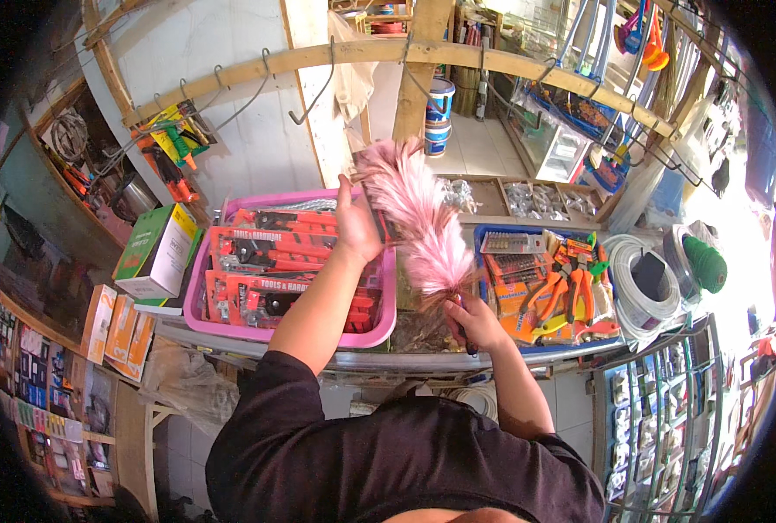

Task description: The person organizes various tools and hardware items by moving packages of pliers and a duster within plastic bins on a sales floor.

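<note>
My right hand [475, 324] is closed round the handle of a feather duster [416, 209] with pink and brownish plumes. The plumes slant up and to the left, against a dark flat package [372, 205] with some red on it. That package stands nearly edge-on in my left hand [357, 228], so its face is hidden. Below my left forearm is a pink tub [384, 331] filled with red-and-black packaged tools [270, 248]. To the right of the duster, a blue tray [549, 351] holds orange-handled pliers [571, 292] and small packs.
Green-and-white boxes [157, 253] and orange-white boxes [118, 327] stand left of the tub. Coiled pale hose [650, 288] and green twine [704, 264] sit at right. Metal hooks [318, 87] jut from a wooden rail [362, 57] above the counter. Small bagged parts [532, 200] fill a divided box behind.
</note>
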The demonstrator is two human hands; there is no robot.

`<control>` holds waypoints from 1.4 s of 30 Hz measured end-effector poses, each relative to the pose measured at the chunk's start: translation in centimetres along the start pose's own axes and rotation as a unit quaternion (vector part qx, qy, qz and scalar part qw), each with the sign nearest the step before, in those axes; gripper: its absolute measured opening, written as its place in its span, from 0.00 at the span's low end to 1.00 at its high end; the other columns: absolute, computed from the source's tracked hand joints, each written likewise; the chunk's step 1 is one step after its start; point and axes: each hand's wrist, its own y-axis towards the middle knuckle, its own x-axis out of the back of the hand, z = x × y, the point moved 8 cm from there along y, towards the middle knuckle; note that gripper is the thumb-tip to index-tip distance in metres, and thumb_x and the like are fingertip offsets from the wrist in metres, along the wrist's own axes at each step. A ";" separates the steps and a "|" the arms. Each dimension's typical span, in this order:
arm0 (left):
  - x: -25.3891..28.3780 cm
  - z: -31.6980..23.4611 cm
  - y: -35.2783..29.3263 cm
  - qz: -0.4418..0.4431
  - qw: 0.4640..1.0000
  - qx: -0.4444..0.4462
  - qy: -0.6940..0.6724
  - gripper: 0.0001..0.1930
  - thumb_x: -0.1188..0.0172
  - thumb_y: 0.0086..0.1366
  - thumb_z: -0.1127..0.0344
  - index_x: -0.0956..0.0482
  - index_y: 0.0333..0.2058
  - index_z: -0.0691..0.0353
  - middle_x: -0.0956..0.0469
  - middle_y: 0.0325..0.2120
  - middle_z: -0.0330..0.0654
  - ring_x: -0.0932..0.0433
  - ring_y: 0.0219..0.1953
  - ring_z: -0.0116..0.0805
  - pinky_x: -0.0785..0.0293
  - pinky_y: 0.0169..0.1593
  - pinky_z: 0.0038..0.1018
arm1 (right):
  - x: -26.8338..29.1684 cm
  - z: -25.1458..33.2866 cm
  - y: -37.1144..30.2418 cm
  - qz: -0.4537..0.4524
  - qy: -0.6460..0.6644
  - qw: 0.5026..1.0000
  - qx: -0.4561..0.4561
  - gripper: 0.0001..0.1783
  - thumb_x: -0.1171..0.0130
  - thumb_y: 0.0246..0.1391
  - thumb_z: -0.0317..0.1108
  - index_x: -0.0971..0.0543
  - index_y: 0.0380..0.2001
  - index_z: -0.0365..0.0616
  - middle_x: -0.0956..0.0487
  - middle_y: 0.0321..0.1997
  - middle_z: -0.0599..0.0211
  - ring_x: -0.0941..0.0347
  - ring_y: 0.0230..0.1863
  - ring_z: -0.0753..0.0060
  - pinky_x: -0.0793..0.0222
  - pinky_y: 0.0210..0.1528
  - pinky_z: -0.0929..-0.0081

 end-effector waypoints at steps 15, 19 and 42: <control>0.7 0.0 0.0 -0.023 0.994 0.024 -0.104 0.25 0.61 0.64 0.42 0.26 0.39 0.57 0.28 0.25 0.31 0.30 0.25 0.24 0.32 0.29 0.24 | -0.7 -0.9 0.0 0.013 0.152 0.987 -0.053 0.11 0.51 0.58 0.36 0.33 0.26 0.41 0.34 0.13 0.74 0.42 0.10 0.82 0.48 0.12 0.83; 0.3 0.3 1.5 0.049 0.987 0.004 -0.153 0.31 0.64 0.62 0.37 0.32 0.47 0.59 0.27 0.29 0.34 0.29 0.29 0.28 0.32 0.35 0.27 | 0.3 -2.3 -0.1 -0.007 0.023 0.999 -0.026 0.11 0.53 0.59 0.37 0.34 0.25 0.42 0.35 0.14 0.71 0.40 0.10 0.79 0.45 0.12 0.82; -0.8 -1.9 0.9 0.175 0.975 -0.093 -0.096 0.36 0.67 0.62 0.34 0.37 0.54 0.60 0.29 0.47 0.44 0.31 0.50 0.35 0.36 0.53 0.32 | -0.3 -1.1 0.4 0.005 0.014 1.000 0.006 0.13 0.53 0.57 0.37 0.35 0.23 0.41 0.34 0.13 0.68 0.39 0.09 0.77 0.44 0.11 0.82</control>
